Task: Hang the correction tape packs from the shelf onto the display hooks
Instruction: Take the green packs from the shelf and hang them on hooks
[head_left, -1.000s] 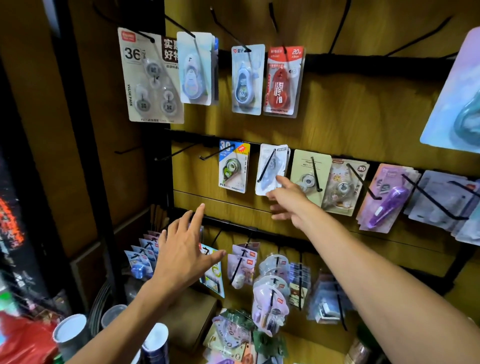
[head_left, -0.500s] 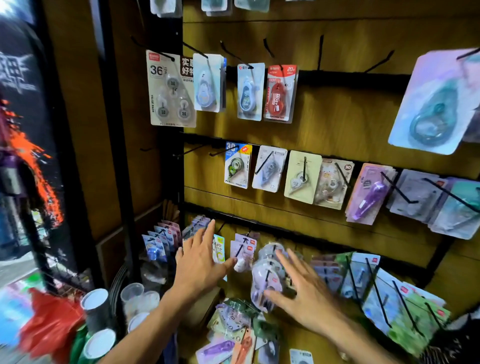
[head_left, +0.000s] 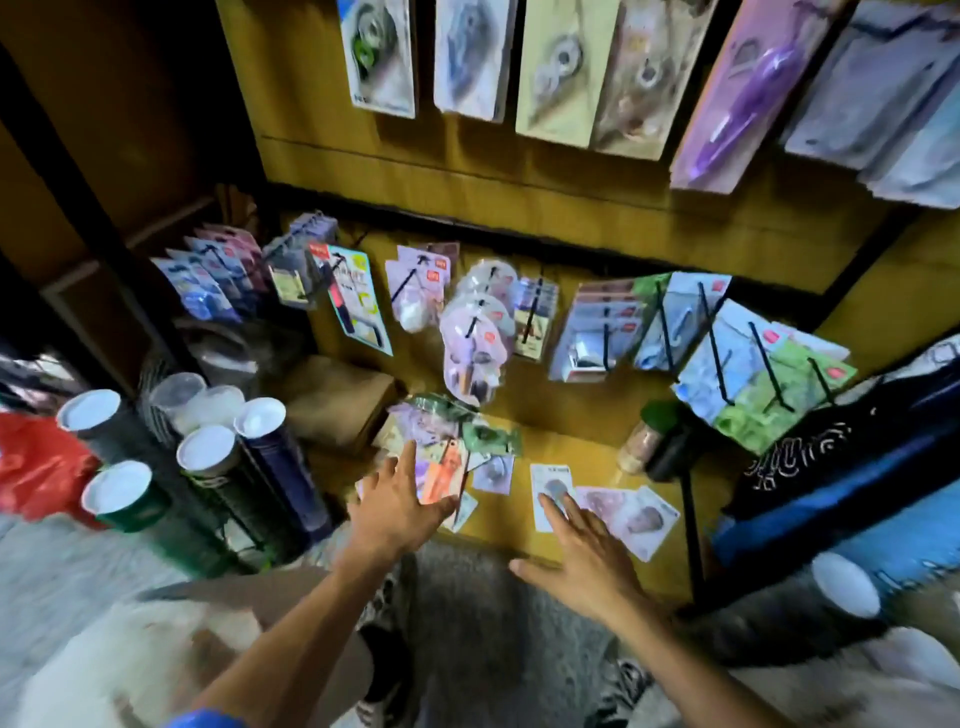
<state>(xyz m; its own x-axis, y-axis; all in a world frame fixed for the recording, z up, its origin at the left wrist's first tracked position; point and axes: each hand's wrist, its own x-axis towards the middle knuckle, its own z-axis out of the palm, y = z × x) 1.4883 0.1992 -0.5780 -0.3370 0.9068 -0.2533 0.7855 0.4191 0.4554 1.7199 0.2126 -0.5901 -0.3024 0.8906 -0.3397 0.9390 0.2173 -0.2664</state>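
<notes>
Tall cylindrical tubes with white round lids (head_left: 205, 451) standing clustered at lower left, red crumpled plastic bag (head_left: 36, 467) lying just beside them. Brown cardboard box (head_left: 337, 400) sitting behind. Green-capped jar (head_left: 652, 431) tilting on shelf.

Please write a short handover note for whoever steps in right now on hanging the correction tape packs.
Left hand: open, fingers spread over the loose pile of packs at the shelf's left; holds nothing.
Right hand: open, fingertips on a white pack lying flat on the shelf; not gripped yet.
More pinkish packs lie just right of it.
Done: many packs already hang on the hooks above.
Left: pick up the shelf packs and hang each one.
</notes>
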